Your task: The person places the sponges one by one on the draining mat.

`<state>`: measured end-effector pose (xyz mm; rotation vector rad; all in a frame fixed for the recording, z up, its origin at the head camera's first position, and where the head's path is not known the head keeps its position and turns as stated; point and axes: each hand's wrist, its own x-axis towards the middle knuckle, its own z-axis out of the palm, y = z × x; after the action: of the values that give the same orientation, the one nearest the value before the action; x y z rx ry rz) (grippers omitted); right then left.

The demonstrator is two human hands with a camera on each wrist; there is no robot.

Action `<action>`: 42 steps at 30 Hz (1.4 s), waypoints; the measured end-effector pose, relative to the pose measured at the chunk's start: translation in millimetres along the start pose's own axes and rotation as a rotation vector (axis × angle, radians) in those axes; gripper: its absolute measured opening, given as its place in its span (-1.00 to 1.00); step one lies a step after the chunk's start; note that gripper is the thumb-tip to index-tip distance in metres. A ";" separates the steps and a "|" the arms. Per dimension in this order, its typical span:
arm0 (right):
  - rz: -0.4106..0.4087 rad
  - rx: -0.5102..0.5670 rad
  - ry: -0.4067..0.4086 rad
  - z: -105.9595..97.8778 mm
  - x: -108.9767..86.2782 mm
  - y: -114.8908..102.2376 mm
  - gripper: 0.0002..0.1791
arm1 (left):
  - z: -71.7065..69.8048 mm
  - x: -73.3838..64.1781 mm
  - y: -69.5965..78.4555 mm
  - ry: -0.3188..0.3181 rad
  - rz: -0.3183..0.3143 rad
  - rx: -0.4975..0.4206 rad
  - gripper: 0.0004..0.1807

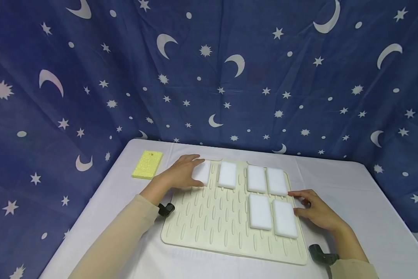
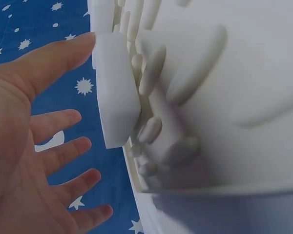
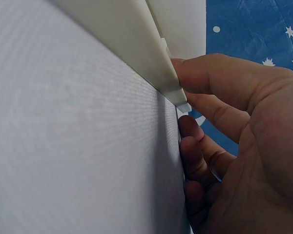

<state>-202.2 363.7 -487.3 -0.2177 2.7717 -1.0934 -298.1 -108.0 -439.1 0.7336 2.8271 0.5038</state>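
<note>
My left hand (image 1: 184, 172) is at the far left corner of a cream ribbed mat (image 1: 209, 236), around the outer side of a white rectangular sponge (image 1: 202, 172). Its thumb tip meets that sponge's edge in the left wrist view, while the other fingers are spread apart. At the mat's right edge is my right hand (image 1: 317, 211). Its index finger reaches the corner of a white sponge (image 1: 277, 181), and the thumb is by another white sponge (image 1: 285, 219). The right wrist view shows its remaining fingers bent beside the mat's rim (image 3: 158, 63).
More white sponges lie on the mat: one at the back middle (image 1: 227, 175), one at the back right (image 1: 256, 179) and one in front of it (image 1: 259, 212). A yellow sponge (image 1: 147, 164) lies on the white tablecloth (image 1: 355, 197) to the left. A blue starry curtain (image 1: 209, 77) hangs behind.
</note>
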 end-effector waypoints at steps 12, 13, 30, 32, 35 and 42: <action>-0.004 -0.002 -0.001 -0.5 0.0 -2.1 -0.38 | -8.5 -16.5 -12.0 0.056 0.005 -0.068 -0.09; -0.006 -0.003 0.000 -0.6 0.0 -1.9 -0.39 | -9.1 -17.6 -12.2 0.058 0.008 -0.072 -0.10; -0.015 0.009 0.003 -1.1 1.8 2.4 -0.38 | -16.8 -31.4 -25.4 0.097 -0.021 -0.053 -0.12; -0.019 0.007 0.005 -1.2 2.0 2.3 -0.38 | -18.1 -32.5 -27.2 0.098 -0.028 -0.054 -0.12; -0.022 0.007 0.006 -1.4 1.9 1.8 -0.39 | -20.4 -34.1 -29.8 0.102 -0.037 -0.055 -0.12; -0.021 0.009 0.002 -1.5 1.1 0.9 -0.38 | -24.2 -39.3 -38.6 0.115 -0.048 -0.039 -0.13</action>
<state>-203.7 365.2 -487.0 -0.2445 2.7716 -1.1120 -287.2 -166.0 -427.4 0.6473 2.9237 0.6107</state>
